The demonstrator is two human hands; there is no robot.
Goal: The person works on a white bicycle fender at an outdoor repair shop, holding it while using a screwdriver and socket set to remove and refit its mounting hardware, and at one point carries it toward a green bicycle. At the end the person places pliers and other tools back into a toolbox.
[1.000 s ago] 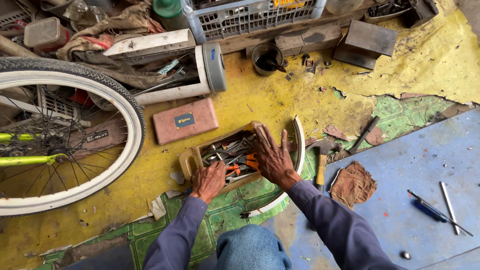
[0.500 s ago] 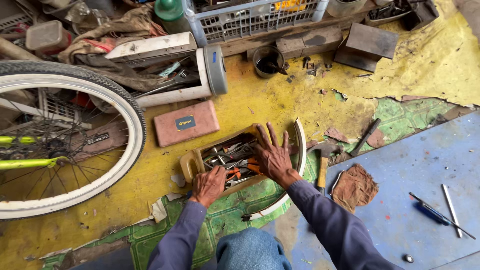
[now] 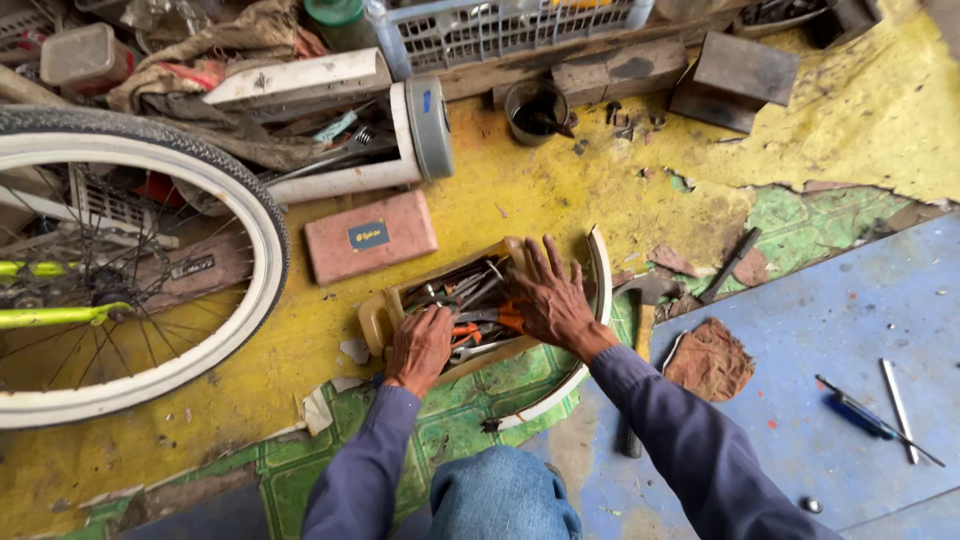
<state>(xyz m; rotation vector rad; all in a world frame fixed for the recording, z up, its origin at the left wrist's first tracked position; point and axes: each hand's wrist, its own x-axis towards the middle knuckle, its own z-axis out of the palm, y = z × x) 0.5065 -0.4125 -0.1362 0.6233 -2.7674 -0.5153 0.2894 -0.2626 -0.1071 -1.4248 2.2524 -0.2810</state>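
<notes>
both hands have shifted only slightly, still rummaging in the tool box (image 3: 385, 310) on the yellow floor. left hand (image 3: 420, 345) curls into the tools (image 3: 470, 295), grip unclear; right hand (image 3: 548, 298) lies spread flat, holding nothing.

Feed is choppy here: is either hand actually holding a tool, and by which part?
Cannot be told. Both the left hand and right hand are down among the tools in the tool tray; any hold is hidden.
</notes>
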